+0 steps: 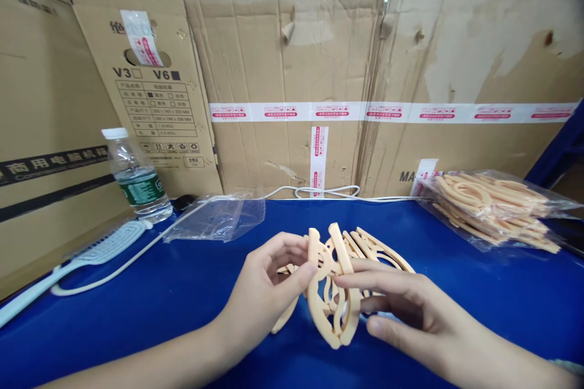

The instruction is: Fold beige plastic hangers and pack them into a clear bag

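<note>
A beige folding clothes hanger (329,316) stands tilted just above the blue table, its two arms folded near each other with curved cut-outs between them. My left hand (269,285) pinches its left arm between thumb and fingers. My right hand (415,307) is at the other arm, one finger across its front and others reaching behind; the right thumb is apart from it. Behind the hands lie more beige hangers (385,250), partly hidden by the held one and my fingers.
On the blue table (191,310), a clear bag of hangers (493,203) lies at right. An empty plastic bag (219,219), a water bottle (139,179), a pale hairbrush (104,246) and a white cable (123,270) are at left. Cardboard (283,61) walls the back.
</note>
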A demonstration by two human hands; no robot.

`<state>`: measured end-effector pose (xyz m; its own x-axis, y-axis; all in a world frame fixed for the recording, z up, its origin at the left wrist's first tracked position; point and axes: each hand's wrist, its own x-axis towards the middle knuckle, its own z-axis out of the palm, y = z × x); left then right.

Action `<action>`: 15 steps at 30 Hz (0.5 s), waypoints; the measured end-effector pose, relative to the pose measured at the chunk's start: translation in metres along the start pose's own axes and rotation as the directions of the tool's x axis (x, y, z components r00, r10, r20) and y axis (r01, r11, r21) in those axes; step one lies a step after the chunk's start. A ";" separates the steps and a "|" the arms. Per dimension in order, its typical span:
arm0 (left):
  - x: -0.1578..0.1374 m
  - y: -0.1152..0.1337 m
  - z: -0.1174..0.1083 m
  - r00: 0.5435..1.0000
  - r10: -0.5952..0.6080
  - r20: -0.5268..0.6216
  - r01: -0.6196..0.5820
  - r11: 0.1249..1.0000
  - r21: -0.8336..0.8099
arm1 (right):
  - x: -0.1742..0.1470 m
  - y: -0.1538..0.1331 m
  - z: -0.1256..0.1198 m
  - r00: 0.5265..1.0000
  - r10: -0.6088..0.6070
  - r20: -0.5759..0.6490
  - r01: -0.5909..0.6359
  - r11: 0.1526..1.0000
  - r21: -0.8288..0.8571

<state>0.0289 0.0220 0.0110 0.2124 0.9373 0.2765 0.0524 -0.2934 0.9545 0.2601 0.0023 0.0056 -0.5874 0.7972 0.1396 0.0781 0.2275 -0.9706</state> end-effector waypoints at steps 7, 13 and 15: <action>-0.002 0.000 0.002 1.000 0.005 0.008 -0.005 0.999 0.038 | 0.001 -0.006 -0.001 1.000 -0.017 -0.010 0.017 0.997 -0.081; -0.006 0.000 0.002 0.996 0.010 0.090 -0.016 0.997 0.070 | -0.006 -0.016 -0.006 0.999 0.015 0.051 -0.007 0.986 -0.169; -0.003 -0.003 0.000 0.995 0.013 0.099 -0.022 0.996 0.086 | -0.003 -0.021 -0.019 1.000 0.020 -0.009 -0.022 0.974 -0.224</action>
<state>0.0277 0.0200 0.0069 0.3086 0.9100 0.2768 0.1314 -0.3290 0.9351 0.2760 0.0057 0.0293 -0.5782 0.8067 0.1221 0.2692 0.3299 -0.9048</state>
